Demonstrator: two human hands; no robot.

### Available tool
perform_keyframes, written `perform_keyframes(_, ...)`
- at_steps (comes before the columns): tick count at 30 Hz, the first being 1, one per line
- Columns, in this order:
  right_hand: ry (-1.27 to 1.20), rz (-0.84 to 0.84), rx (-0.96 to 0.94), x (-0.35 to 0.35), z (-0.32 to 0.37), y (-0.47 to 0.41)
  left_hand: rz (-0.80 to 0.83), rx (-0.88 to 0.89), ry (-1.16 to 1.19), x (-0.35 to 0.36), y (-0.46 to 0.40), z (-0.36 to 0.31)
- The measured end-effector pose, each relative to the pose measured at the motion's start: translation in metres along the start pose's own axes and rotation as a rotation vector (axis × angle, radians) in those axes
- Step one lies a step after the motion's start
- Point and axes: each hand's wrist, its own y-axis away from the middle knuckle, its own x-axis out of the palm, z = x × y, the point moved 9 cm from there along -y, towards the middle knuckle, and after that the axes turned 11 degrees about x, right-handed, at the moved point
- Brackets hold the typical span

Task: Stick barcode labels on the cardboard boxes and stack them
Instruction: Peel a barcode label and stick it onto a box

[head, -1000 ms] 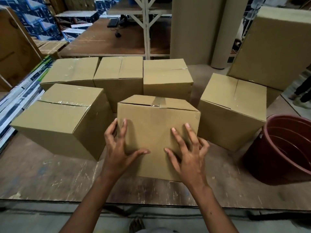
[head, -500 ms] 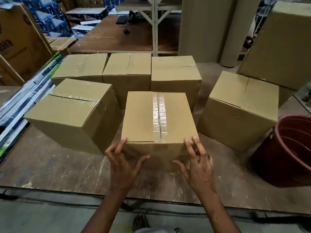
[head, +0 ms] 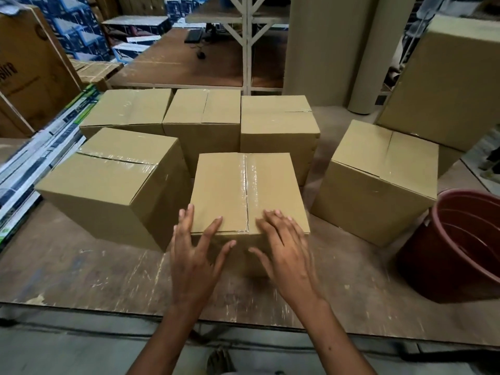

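From the head camera, a plain brown cardboard box (head: 244, 193) sits near the front edge of the worn wooden table (head: 81, 272), its top flaps sealed with a strip of clear tape running near to far down the middle. Both bare hands are at its near edge. The left hand (head: 193, 255) has its fingers spread and straight, fingertips laid over the near left corner of the top, thumb reaching along the front face. The right hand (head: 284, 247) lies the same way on the near right part, fingers splayed flat on the lid beside the tape, thumb out in front. Neither hand grips anything; whether the palms press on the front face I cannot quite tell, since the right one is a little blurred.

Just left of this box stands a larger taped cardboard box (head: 111, 182), nearly touching it. Behind, three more taped brown boxes (head: 204, 115) stand in a row side by side. To the right, set apart, is another sealed box (head: 378, 180), with a tall carton (head: 449, 77) leaning behind it. A dark red plastic bucket (head: 465, 247) stands at the near right of the table. Along the left edge lie flat printed cartons (head: 38, 158).
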Motion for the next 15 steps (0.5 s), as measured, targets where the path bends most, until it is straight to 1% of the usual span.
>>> perform_keyframes(4, 0.109, 0.058, -0.064, 0.003, 0.018, -0.011, 0.005, 0.068, -0.058, 0.001, -0.009, 0.001)
perform_keyframes(7, 0.111, 0.078, -0.006, 0.003, 0.011, -0.011, 0.021, 0.192, -0.13, 0.0, -0.011, -0.008)
perform_keyframes(9, 0.076, 0.102, 0.045, 0.002, 0.009, -0.009, 0.079, 0.229, -0.203, -0.001, -0.015, -0.012)
perform_keyframes(11, 0.033, 0.123, 0.061, 0.001, 0.014, -0.01, 0.159, 0.223, -0.281, 0.0, -0.021, -0.015)
perform_keyframes(13, 0.025, 0.138, 0.063, 0.0, 0.02, -0.018, 0.24, 0.245, -0.292, 0.004, -0.032, -0.019)
perform_keyframes(15, 0.027, 0.161, 0.076, 0.001, 0.023, -0.033, 0.335, 0.305, -0.266, 0.013, -0.045, -0.019)
